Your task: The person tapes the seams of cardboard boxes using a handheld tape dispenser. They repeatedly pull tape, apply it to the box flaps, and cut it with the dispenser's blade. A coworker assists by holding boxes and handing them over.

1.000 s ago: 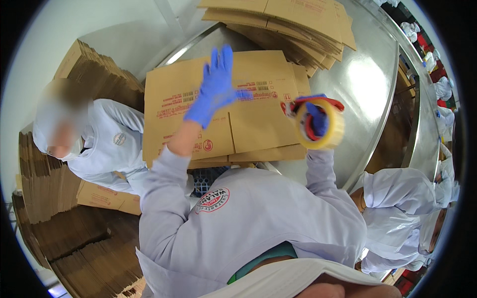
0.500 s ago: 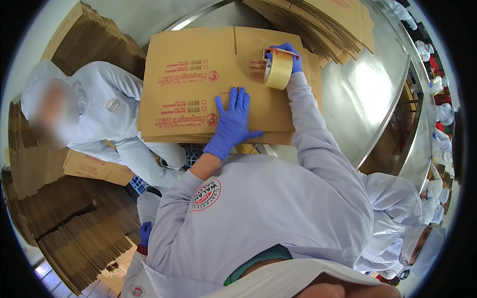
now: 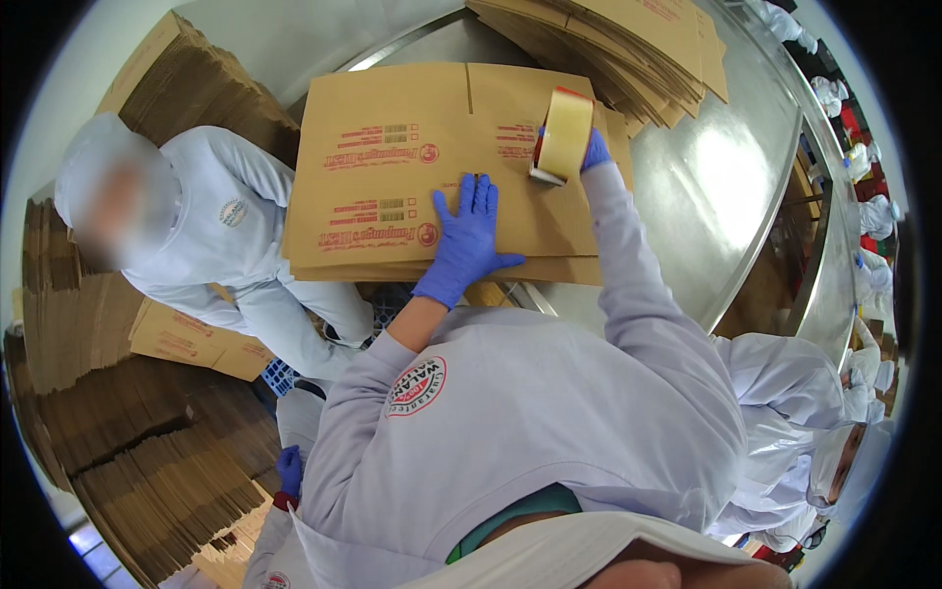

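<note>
A flattened brown cardboard box [image 3: 378, 108] with red print lies on top of others of its kind in front of me. My left hand [image 3: 465, 240], in a blue glove, rests flat on its near part with the fingers stretched out. My right hand [image 3: 596, 150], also gloved in blue, is closed around a hand-held tape dispenser [image 3: 565, 135] with a wide roll of clear yellowish tape. The dispenser is over the right part of the cardboard, its lower end close to the surface. I cannot tell whether it touches. The roll hides most of my right fingers.
A shiny metal table [image 3: 702, 187] extends to the right, with more flattened boxes [image 3: 643, 44] stacked at its far side. Tall cardboard stacks [image 3: 162, 471] stand at the left. A person in white [image 3: 221, 211] is close on my left; several others are at the right.
My right hand has turned the tape dispenser, so the roll is now at the far end and the other end points down toward me. My left hand stays flat on the cardboard.
</note>
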The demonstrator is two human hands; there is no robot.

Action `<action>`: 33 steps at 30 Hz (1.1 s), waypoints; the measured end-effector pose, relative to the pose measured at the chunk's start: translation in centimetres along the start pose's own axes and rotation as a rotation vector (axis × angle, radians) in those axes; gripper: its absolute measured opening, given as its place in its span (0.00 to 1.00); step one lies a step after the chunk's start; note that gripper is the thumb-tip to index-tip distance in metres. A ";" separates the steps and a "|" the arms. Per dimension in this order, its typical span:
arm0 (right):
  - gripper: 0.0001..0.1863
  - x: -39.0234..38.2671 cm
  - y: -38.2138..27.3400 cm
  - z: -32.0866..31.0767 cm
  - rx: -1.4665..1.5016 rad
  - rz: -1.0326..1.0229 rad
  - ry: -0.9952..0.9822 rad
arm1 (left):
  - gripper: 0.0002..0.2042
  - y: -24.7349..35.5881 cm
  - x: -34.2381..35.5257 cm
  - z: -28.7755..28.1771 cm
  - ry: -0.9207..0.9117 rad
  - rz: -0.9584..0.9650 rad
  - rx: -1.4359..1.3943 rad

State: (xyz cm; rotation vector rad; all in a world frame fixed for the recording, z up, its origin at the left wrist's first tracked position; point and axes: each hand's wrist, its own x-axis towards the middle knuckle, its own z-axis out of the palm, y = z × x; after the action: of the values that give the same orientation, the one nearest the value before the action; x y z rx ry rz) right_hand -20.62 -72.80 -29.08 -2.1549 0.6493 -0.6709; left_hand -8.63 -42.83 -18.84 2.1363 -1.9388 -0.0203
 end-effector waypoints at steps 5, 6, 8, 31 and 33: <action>0.06 1.4 -3.3 0.7 0.973 0.617 -0.014 | 0.51 -0.3 -0.2 0.0 -0.051 -0.086 0.039; 0.06 0.8 -3.9 0.5 1.031 0.603 0.007 | 0.52 -0.3 -0.2 -0.1 -0.059 -0.095 0.046; 0.06 -1.3 -5.1 0.1 1.057 0.536 0.068 | 0.52 -0.4 -0.3 -0.1 -0.068 -0.050 0.036; 0.22 -21.2 -19.5 -22.0 1.378 -0.514 -0.009 | 0.21 1.9 4.1 -24.8 0.467 0.010 0.115; 0.26 -22.4 -18.1 -23.3 1.298 -0.423 -0.022 | 0.23 3.1 6.7 -28.0 0.490 0.014 -0.003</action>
State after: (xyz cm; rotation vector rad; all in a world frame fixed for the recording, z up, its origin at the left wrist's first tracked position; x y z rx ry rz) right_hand -47.85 -60.33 -7.22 -1.0404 -0.2817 -0.9245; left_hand -5.86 -44.64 9.92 1.8951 -1.6577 0.4576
